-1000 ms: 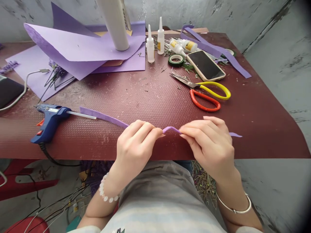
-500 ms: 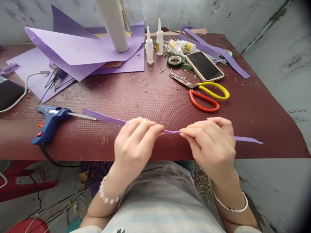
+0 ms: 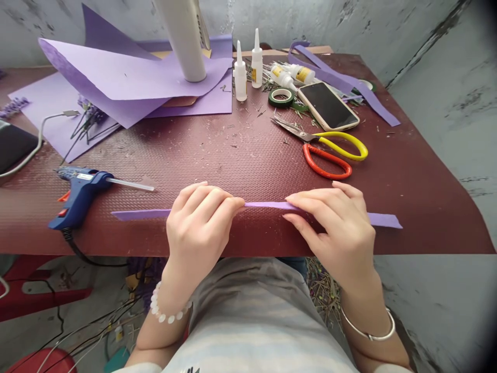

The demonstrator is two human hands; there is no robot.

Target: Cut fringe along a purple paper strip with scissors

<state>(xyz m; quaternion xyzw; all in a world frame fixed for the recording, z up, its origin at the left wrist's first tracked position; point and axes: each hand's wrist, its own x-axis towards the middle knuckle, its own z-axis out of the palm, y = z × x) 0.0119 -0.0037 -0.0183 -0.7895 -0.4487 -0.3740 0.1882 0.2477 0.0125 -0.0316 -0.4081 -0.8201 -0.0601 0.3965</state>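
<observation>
A narrow purple strip [image 3: 267, 205] stretches between my hands near the table's front edge, and its two ends stick out past them. My left hand [image 3: 200, 220] pinches it between thumb and forefinger. The fingers of my right hand [image 3: 336, 223] lie over the strip and keep hold of it, though the thumb stands a little apart below; the part under the palm is hidden. Beyond my right hand lie scissors [image 3: 305, 136] with one yellow and one red handle. To the left of my left hand a blue hot glue gun [image 3: 83, 194] rests with a clear glue stick in it.
Purple paper sheets [image 3: 116, 77] lie at the back left beneath a white cylinder [image 3: 186, 46]. Toward the back stand small glue bottles [image 3: 240, 80], with green tape [image 3: 281, 97], a phone [image 3: 328, 106] and wider purple strips [image 3: 365, 93] further right. A grey wall [image 3: 446, 103] borders the right side.
My left hand has shifted left, widening the gap between my hands. The stretch of strip between them, twisted before, now looks flatter. My right thumb has moved away from the forefinger.
</observation>
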